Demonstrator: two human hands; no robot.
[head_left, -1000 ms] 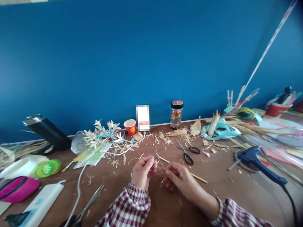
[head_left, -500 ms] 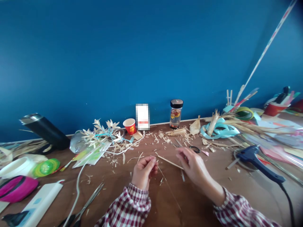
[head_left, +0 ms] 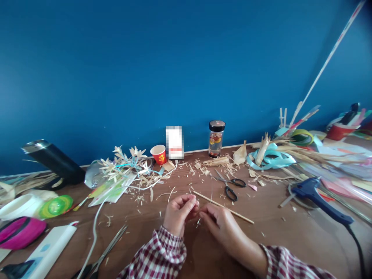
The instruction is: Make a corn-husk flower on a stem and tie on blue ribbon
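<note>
My left hand [head_left: 180, 212] is closed in a pinch, thumb against the index finger, over the middle of the table. Close to its right, my right hand [head_left: 225, 228] also pinches, its fingertips almost meeting those of the left. A fine pale thread [head_left: 211, 193] shows faintly above the right knuckles; the part between the fingers is mostly hidden. Just beyond the right hand lies a thin straw-coloured stick [head_left: 241, 216], slanting across the wood. Black-handled scissors [head_left: 231, 190] rest farther back, blades pointing away to the left.
Dry shavings litter the brown table [head_left: 151, 240]. Straw flowers [head_left: 130, 159], a red paper cup [head_left: 158, 155] and a lidded jar [head_left: 215, 141] stand along the blue wall. A blue glue gun [head_left: 319, 201] lies right; larger scissors [head_left: 109, 246] and a white cable [head_left: 95, 228] lie left.
My right hand has moved left and down to meet the left fingertips, uncovering the scissors and the stick. The left hand has barely moved.
</note>
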